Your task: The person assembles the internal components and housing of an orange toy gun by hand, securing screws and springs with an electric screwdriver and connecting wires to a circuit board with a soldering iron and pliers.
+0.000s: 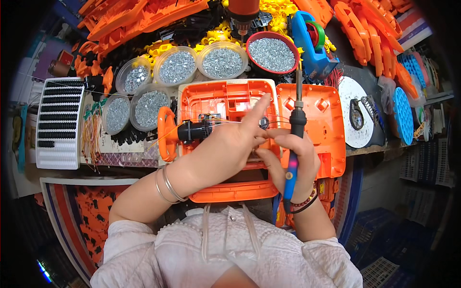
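Note:
My left hand [238, 139] is over an orange plastic housing [211, 91], its index finger stretched out and its other fingers curled at the tips. What those fingertips pinch is hidden. A soldering iron [293, 149] with a blue and black handle rests in my right hand [303, 165], tip pointing away from me. The right thumb and index fingertips nearly meet my left fingers. Left of my left hand, a black cylindrical motor part [192, 130] lies in the housing. Thin wires run by my fingers. A second orange shell [331, 120] lies open on the right.
Several tubs of metal screws, including a red bowl [272, 54], line the back. An electric screwdriver [243, 14] hangs above. A white tray of black parts [60, 122] and a wire bundle [93, 137] lie left. A blue solder-spool stand [309, 53] and white disc [356, 103] are right.

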The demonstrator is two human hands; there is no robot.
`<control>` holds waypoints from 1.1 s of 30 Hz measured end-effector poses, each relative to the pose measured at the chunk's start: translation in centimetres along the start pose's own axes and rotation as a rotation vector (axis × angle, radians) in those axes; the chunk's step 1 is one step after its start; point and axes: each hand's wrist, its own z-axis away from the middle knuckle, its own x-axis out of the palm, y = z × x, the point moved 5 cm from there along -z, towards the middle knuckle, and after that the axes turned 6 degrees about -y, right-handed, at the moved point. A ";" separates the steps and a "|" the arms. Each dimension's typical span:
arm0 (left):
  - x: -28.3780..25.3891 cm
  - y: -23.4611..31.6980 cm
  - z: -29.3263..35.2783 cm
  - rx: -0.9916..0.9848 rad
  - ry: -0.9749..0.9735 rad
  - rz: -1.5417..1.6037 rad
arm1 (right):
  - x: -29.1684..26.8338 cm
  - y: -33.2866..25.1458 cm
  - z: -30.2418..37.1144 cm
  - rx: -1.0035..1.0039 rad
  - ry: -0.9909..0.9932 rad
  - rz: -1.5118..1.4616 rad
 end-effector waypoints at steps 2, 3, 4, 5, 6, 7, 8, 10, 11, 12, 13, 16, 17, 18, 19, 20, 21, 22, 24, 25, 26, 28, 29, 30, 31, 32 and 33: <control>0.4 0.5 0.0 0.011 -0.060 -0.093 | 0.4 -0.1 0.0 -0.111 0.007 -0.029; 0.4 0.5 -0.1 -0.038 -0.097 -0.102 | 0.5 0.5 0.3 -0.073 -0.007 -0.040; 0.6 0.4 -0.1 -0.087 -0.134 -0.112 | 0.2 0.6 0.5 -0.073 -0.005 -0.039; 0.4 0.2 -0.1 -0.088 -0.134 -0.114 | 0.1 0.8 0.7 -0.028 -0.017 -0.008; 0.0 -0.1 0.0 -0.067 -0.101 -0.032 | 0.1 0.9 0.9 0.017 -0.029 0.023; -0.3 -0.2 0.0 -0.046 -0.068 0.049 | 0.2 0.7 1.0 0.017 -0.029 0.021; -0.3 0.0 0.0 -0.047 -0.070 0.050 | 0.2 0.5 1.0 0.025 0.008 -0.023; 0.5 0.4 0.0 -0.161 -0.213 -0.158 | 0.3 0.4 0.8 0.035 0.046 -0.067; 0.6 0.4 0.0 -0.159 -0.215 -0.160 | 0.6 0.2 0.4 -0.033 0.035 -0.073; 0.7 0.6 -0.1 -0.106 -0.181 -0.107 | 0.6 -0.1 0.2 -0.101 0.024 -0.079; 0.7 0.8 -0.1 -0.053 -0.148 -0.055 | 0.6 0.3 0.4 -0.094 0.029 -0.056; 0.0 0.2 0.0 -0.010 -0.093 0.323 | -0.2 1.5 1.4 0.060 0.081 0.001; -0.3 0.1 0.1 -0.009 -0.067 0.242 | -0.3 1.3 1.6 0.096 0.010 0.022; -0.3 0.4 0.2 -0.010 -0.066 0.241 | -0.4 0.8 1.4 0.096 0.010 0.020; -0.2 0.8 0.1 -0.042 -0.091 0.181 | -0.2 0.1 1.0 0.048 -0.001 -0.021; 0.0 1.1 0.1 -0.070 -0.119 0.123 | -0.2 -0.6 0.8 0.002 -0.009 -0.058; 0.1 1.4 0.0 -0.068 -0.124 0.124 | -0.1 -1.0 0.3 -0.028 -0.040 -0.046; 0.2 1.4 0.0 -0.094 -0.122 0.115 | -0.2 -0.6 0.5 -0.024 -0.038 -0.042; 0.1 1.2 0.0 -0.118 -0.112 0.100 | -0.1 0.6 0.9 0.015 -0.060 -0.041; -0.2 0.8 0.1 -0.087 -0.090 0.136 | -0.2 0.7 1.0 0.075 -0.026 -0.043; -0.4 0.5 0.1 -0.058 -0.069 0.173 | -0.3 0.7 1.2 0.076 -0.025 -0.044; -0.5 0.5 -0.1 0.033 -0.086 0.062 | -0.2 1.1 1.7 0.102 -0.087 -0.012; -0.6 0.6 -0.1 0.078 -0.071 -0.052 | -0.4 1.1 1.8 0.104 -0.089 -0.015; -0.6 0.7 0.0 0.123 -0.056 -0.165 | -0.9 0.8 1.7 0.084 -0.078 0.023; -0.4 0.5 0.0 0.120 -0.057 -0.164 | -1.3 0.4 1.7 0.065 -0.066 0.060; -0.4 0.2 0.1 0.101 -0.037 -0.218 | -1.9 0.0 1.6 0.067 -0.068 0.058; -0.4 0.0 0.1 0.082 -0.016 -0.272 | -2.4 -0.4 1.4 0.079 -0.078 0.109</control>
